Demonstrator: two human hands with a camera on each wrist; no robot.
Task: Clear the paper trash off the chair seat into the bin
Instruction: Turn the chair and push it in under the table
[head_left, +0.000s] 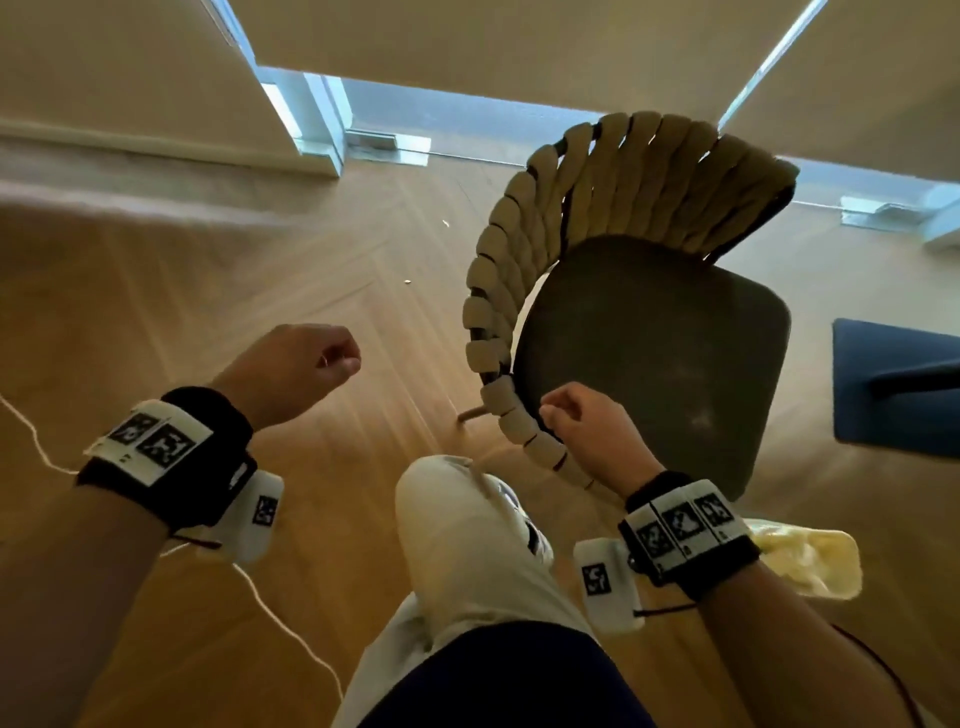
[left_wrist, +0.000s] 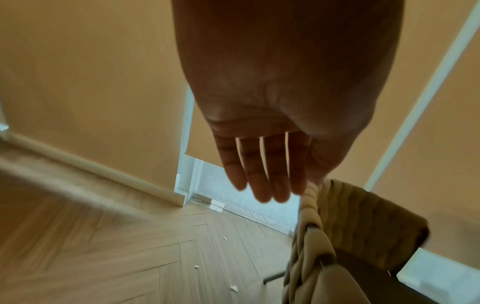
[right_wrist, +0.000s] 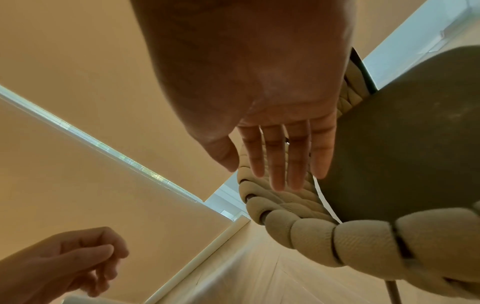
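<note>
The chair's dark seat shows faint pale specks and no paper on it. Its woven beige back curves round the left side. My right hand hovers at the near end of that woven rim, fingers straight and holding nothing; whether it touches the rim I cannot tell. My left hand hangs over the floor left of the chair, loosely curled and without anything in it. A pale yellow bag lies low at the right, behind my right wrist.
Small paper scraps lie on the herringbone wood floor left of the chair. A blue object stands right of the seat. My raised knee is in front, with a white cable on the floor. Walls and window frames are behind.
</note>
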